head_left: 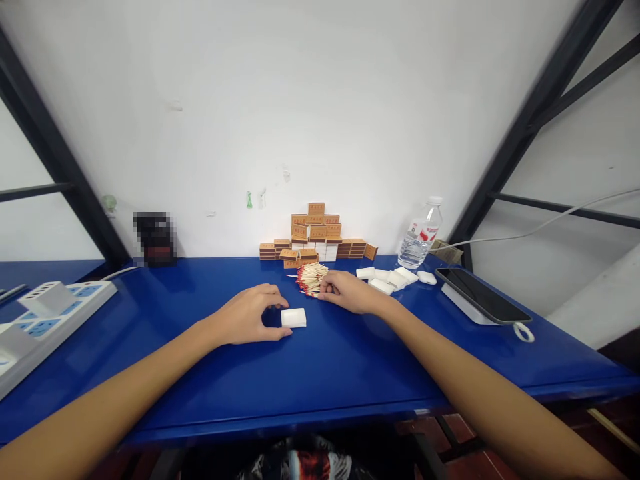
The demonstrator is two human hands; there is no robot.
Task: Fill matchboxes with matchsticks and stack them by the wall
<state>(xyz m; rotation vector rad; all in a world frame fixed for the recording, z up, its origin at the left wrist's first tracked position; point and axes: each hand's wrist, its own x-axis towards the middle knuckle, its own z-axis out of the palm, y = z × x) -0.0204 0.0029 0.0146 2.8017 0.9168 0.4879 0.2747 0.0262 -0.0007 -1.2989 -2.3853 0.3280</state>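
Observation:
A small white matchbox tray (294,318) lies on the blue table in front of me. My left hand (250,315) holds its left end, thumb at the near side and index finger at the far side. Just beyond it is a loose pile of red-tipped matchsticks (313,273). My right hand (343,291) is at the pile's right edge, its fingers pinched together on matchsticks at the near side; how many is hidden by the fingers. Several more white trays (381,285) lie to the right of this hand.
Brown matchboxes (316,230) are stacked against the wall behind the pile. At the right stand a water bottle (423,233), a white earbud case (427,277) and a phone (483,295) on a white support. A power strip (60,320) lies at the left, near a pixelated dark object (155,239).

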